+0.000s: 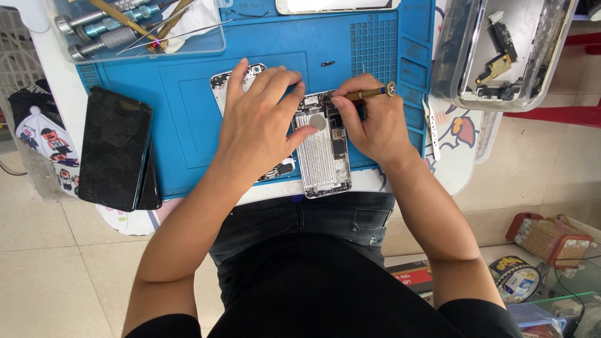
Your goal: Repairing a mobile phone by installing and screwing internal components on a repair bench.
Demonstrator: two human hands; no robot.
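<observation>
Blue silicone forms the work mat (188,100) on which an opened phone shell (323,150) is laid, silver inside and stripped of its screen. The shell is steadied by the left hand (260,122), fingers spread and pressed flat, with another silver phone back (220,84) partly covered beneath it. A brass-handled screwdriver (369,93) is pinched in the right hand (369,122); its tip is apparently set at the shell's upper end, though the fingers hide it. Dark phones (116,147) are stacked at the mat's left edge. A clear tray (138,47) of tools is seen above
</observation>
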